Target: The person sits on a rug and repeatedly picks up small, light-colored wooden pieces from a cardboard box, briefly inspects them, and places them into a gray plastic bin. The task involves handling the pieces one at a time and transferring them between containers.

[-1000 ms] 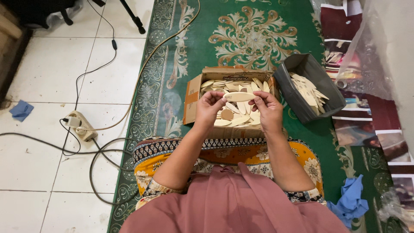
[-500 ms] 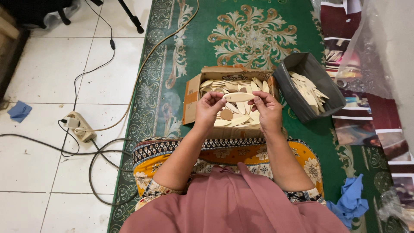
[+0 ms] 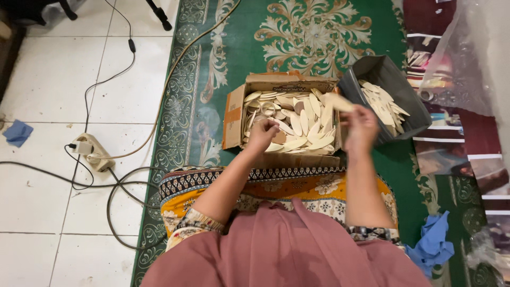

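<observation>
On a green rug [image 3: 319,32], the right hand [image 3: 360,126] pinches a wooden piece [image 3: 340,102]; the left hand [image 3: 261,134] curls, seemingly empty, over the cardboard box [image 3: 234,114].

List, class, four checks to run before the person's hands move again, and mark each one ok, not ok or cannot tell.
1. Right hand holds a pale wooden piece: ok.
2. Left hand rests among the pieces in the cardboard box: ok.
3. Left hand fingers closed on a piece: cannot tell.
4. Grey bin stands open beside the box, pieces inside: ok.
5. Cable lies apart from both hands: ok.
</observation>
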